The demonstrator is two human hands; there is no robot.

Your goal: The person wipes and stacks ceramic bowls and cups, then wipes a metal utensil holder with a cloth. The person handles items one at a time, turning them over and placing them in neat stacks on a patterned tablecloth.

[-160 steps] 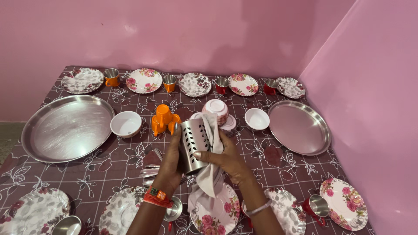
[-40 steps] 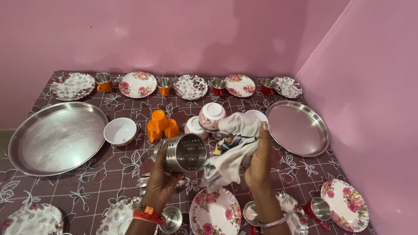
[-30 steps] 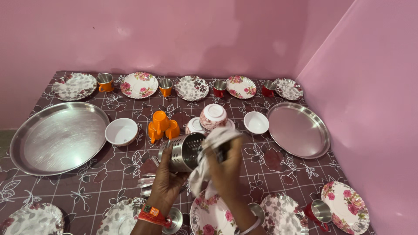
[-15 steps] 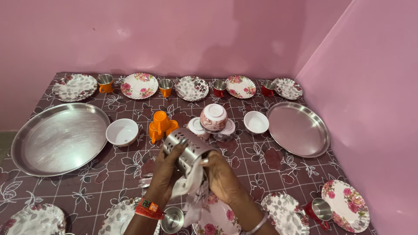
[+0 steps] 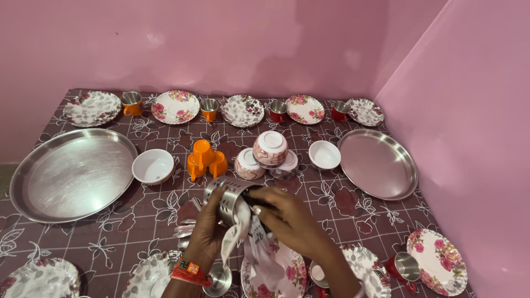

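my left hand [image 5: 212,221] is clamped round the perforated steel cutlery holder [image 5: 227,197], tipped on its side above the counter [image 5: 138,215], mouth toward my right. my right hand [image 5: 284,218] is closed on the pale cloth [image 5: 243,237] and has pushed it into the holder's mouth; a second ago the cloth was loose outside, so the wiping has moved to the inside. beyond sit stacked orange cups [image 5: 205,157] and upturned floral bowls [image 5: 269,149].
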